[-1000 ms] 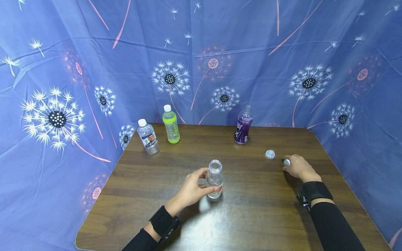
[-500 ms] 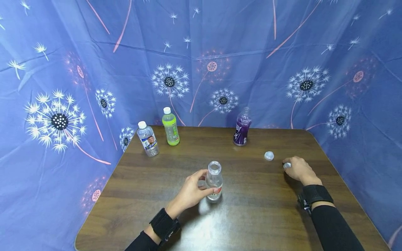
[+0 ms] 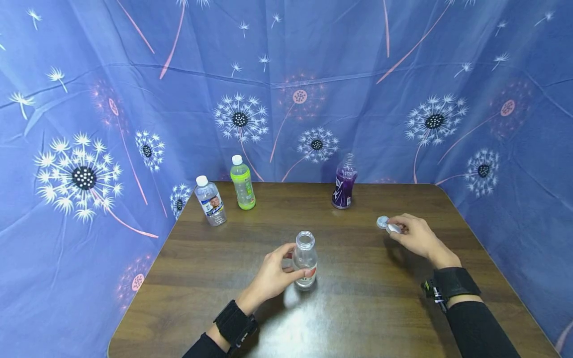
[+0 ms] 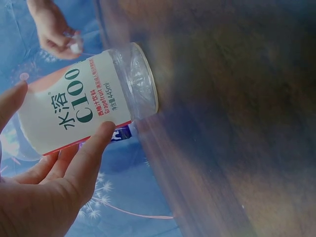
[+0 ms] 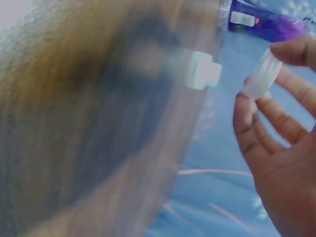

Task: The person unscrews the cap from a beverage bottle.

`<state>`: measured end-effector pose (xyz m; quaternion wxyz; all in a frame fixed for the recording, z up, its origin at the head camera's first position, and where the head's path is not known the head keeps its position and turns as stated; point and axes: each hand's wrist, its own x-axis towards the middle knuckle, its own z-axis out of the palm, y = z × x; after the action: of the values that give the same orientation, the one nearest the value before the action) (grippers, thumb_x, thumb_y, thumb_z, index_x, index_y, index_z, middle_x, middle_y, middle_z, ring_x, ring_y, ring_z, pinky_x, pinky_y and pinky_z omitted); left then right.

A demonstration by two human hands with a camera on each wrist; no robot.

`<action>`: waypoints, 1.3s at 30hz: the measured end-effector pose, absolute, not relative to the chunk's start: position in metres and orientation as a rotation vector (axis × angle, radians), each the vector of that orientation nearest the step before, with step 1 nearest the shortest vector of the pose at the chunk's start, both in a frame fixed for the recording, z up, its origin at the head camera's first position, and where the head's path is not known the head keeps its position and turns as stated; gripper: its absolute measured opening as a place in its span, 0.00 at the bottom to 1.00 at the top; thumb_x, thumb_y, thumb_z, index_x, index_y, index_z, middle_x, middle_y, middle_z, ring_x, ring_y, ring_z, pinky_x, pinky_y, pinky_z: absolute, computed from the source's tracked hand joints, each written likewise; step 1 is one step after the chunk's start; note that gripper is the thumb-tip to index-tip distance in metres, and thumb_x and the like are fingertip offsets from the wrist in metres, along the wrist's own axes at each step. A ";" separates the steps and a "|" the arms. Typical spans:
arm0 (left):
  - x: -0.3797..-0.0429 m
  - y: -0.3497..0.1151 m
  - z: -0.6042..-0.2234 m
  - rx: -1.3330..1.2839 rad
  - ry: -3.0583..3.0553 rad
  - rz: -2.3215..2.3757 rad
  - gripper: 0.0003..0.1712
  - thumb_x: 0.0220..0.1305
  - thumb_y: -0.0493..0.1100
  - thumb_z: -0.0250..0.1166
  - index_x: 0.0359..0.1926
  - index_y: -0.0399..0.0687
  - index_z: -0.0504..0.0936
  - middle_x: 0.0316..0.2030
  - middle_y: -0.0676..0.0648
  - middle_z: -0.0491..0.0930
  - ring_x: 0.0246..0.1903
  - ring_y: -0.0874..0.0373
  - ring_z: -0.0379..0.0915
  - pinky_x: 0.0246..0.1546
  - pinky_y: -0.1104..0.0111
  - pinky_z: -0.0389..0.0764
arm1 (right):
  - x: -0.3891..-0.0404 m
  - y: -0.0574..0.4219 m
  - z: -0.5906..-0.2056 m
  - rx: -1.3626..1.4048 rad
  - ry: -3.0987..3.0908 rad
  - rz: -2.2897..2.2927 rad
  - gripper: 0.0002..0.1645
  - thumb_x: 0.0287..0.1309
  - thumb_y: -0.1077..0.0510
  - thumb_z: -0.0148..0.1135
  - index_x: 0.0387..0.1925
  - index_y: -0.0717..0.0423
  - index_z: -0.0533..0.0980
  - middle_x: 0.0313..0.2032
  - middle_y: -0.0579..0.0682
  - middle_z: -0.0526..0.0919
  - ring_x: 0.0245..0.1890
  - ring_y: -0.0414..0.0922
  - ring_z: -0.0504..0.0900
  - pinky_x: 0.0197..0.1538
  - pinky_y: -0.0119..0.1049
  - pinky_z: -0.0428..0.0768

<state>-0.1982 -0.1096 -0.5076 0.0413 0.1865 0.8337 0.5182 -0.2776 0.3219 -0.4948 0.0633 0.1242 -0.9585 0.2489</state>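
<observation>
My left hand (image 3: 273,273) grips a clear, uncapped bottle (image 3: 306,256) that stands upright near the middle of the table. In the left wrist view its white label (image 4: 74,103) reads C100, with the thumb and fingers around it. My right hand (image 3: 418,238) pinches a whitish bottle cap (image 5: 264,74) between thumb and fingertips, raised over the table at the right. Another pale cap (image 3: 382,222) lies on the table just left of the held one; the right wrist view shows this second cap (image 5: 201,70) with a narrower part on top.
At the back right stands a purple-labelled bottle (image 3: 343,186) without a cap. Back left are a green bottle (image 3: 243,186) and a clear bottle (image 3: 212,204) with a blue label, both white-capped. A blue dandelion-print cloth (image 3: 286,114) hangs behind the wooden table (image 3: 201,278).
My right hand has lifted the cap from the table and moved left with it, towards the other cap. The left hand and its bottle have stayed in place.
</observation>
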 end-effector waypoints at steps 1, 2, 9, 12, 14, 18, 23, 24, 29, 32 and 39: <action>-0.198 -0.109 -0.508 0.566 2.551 1.589 0.35 0.58 0.50 0.77 0.65 0.57 0.74 0.57 0.51 0.80 0.57 0.52 0.78 0.52 0.65 0.87 | -0.276 0.318 -0.492 0.411 -2.872 0.758 0.18 0.62 0.57 0.68 0.53 0.55 0.82 0.45 0.55 0.83 0.39 0.48 0.80 0.37 0.36 0.79; -0.197 -0.109 -0.508 0.563 2.550 1.591 0.35 0.58 0.50 0.77 0.65 0.57 0.74 0.57 0.51 0.80 0.57 0.52 0.77 0.52 0.65 0.87 | -0.274 0.313 -0.488 0.444 -2.848 0.754 0.18 0.61 0.58 0.68 0.53 0.53 0.83 0.44 0.53 0.84 0.37 0.46 0.79 0.35 0.33 0.77; -0.197 -0.109 -0.508 0.557 2.530 1.616 0.36 0.58 0.50 0.77 0.66 0.58 0.74 0.58 0.51 0.80 0.58 0.52 0.77 0.53 0.62 0.87 | -0.268 0.285 -0.462 0.638 -2.700 0.712 0.19 0.55 0.62 0.71 0.50 0.47 0.83 0.41 0.43 0.83 0.32 0.39 0.77 0.31 0.29 0.76; -0.198 -0.108 -0.508 0.562 2.528 1.623 0.36 0.58 0.49 0.77 0.66 0.57 0.74 0.59 0.51 0.79 0.58 0.51 0.76 0.53 0.60 0.87 | -0.267 0.274 -0.451 0.704 -2.646 0.713 0.21 0.53 0.63 0.71 0.49 0.46 0.83 0.42 0.43 0.84 0.32 0.39 0.79 0.32 0.31 0.79; -0.198 -0.108 -0.507 0.557 2.531 1.623 0.36 0.58 0.49 0.77 0.67 0.57 0.74 0.59 0.51 0.79 0.58 0.51 0.76 0.53 0.61 0.87 | -0.266 0.266 -0.444 0.753 -2.615 0.713 0.21 0.52 0.64 0.71 0.49 0.46 0.83 0.43 0.43 0.84 0.32 0.40 0.79 0.31 0.32 0.80; -0.197 -0.109 -0.507 0.557 2.533 1.621 0.36 0.59 0.49 0.76 0.67 0.57 0.73 0.59 0.50 0.79 0.58 0.51 0.76 0.53 0.61 0.87 | -0.262 0.254 -0.432 0.843 -2.536 0.699 0.22 0.50 0.64 0.72 0.49 0.45 0.84 0.45 0.43 0.84 0.34 0.39 0.80 0.31 0.30 0.79; -0.196 -0.108 -0.508 0.539 2.521 1.644 0.36 0.58 0.50 0.77 0.67 0.57 0.74 0.59 0.50 0.79 0.58 0.50 0.76 0.53 0.60 0.87 | -0.258 0.239 -0.423 0.898 -2.462 0.683 0.22 0.48 0.63 0.72 0.47 0.45 0.85 0.45 0.42 0.84 0.36 0.37 0.81 0.33 0.26 0.77; -0.196 -0.108 -0.508 0.537 2.516 1.653 0.36 0.58 0.50 0.77 0.67 0.57 0.74 0.59 0.50 0.79 0.58 0.50 0.76 0.53 0.60 0.87 | -0.257 0.237 -0.422 0.908 -2.457 0.681 0.22 0.48 0.63 0.72 0.47 0.45 0.85 0.45 0.42 0.84 0.36 0.37 0.81 0.34 0.26 0.78; -0.196 -0.107 -0.509 0.537 2.511 1.675 0.36 0.57 0.50 0.77 0.66 0.58 0.74 0.58 0.49 0.80 0.58 0.48 0.76 0.52 0.62 0.87 | -0.255 0.226 -0.416 0.926 -2.458 0.679 0.22 0.49 0.64 0.70 0.49 0.47 0.85 0.46 0.45 0.85 0.39 0.40 0.82 0.35 0.32 0.81; -0.196 -0.107 -0.509 0.541 2.516 1.675 0.36 0.57 0.50 0.77 0.66 0.58 0.74 0.58 0.49 0.80 0.58 0.48 0.77 0.51 0.63 0.88 | -0.254 0.218 -0.413 0.928 -2.465 0.682 0.22 0.50 0.64 0.70 0.49 0.47 0.85 0.47 0.46 0.85 0.41 0.42 0.82 0.36 0.35 0.83; -0.196 -0.107 -0.509 0.534 2.522 1.655 0.36 0.58 0.51 0.77 0.66 0.57 0.74 0.58 0.50 0.80 0.58 0.51 0.77 0.51 0.65 0.87 | -0.253 0.195 -0.399 1.022 -2.408 0.676 0.21 0.49 0.61 0.70 0.49 0.46 0.86 0.47 0.44 0.84 0.47 0.41 0.82 0.44 0.41 0.85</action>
<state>-0.1961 -0.1074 -0.5087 0.0389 0.1741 0.8226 0.5399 -0.2528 0.1947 -0.3991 0.2179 0.3692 -0.8698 0.2441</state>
